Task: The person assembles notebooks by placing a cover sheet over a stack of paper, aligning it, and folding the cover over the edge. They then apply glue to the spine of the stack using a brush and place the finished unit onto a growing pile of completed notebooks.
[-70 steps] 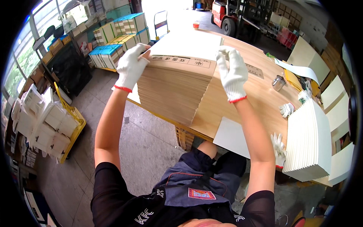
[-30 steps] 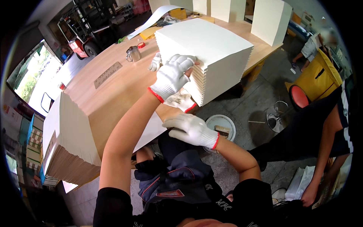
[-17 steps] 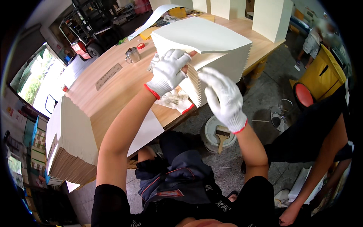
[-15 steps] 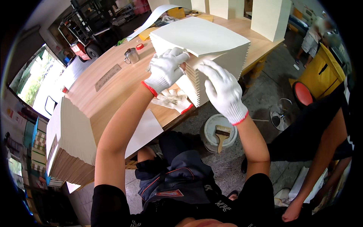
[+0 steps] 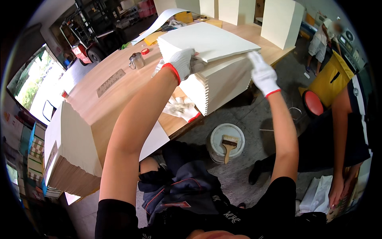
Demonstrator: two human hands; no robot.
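And here's the thick batch of white sheets [image 5: 211,42] at the top of the big stack [image 5: 229,79], its near edge parted from the layers below! The split is made on this side; the batch isn't off, though, and lies over the rest, so by my reckoning the lifting is only partly done, with the whole lower pile yet to be dealt with. The left hand [image 5: 183,63], gloved, looks to be grasping the near left corner, thumb at the edge, fingers tucked mostly out of sight. The right hand [image 5: 264,75] is a blur at the right corner, fingers stretched out; whether it grips or merely touches, I cannot tell. Just beside the stack, a loose glove [image 5: 181,108] lies on the bench [image 5: 131,87]; beyond, a metal pot [image 5: 136,61]. Over at the left end, another tall stack [image 5: 73,131] stands untouched by either hand, and down on the floor, a brush [image 5: 229,145] rests across a white bucket [image 5: 215,153].
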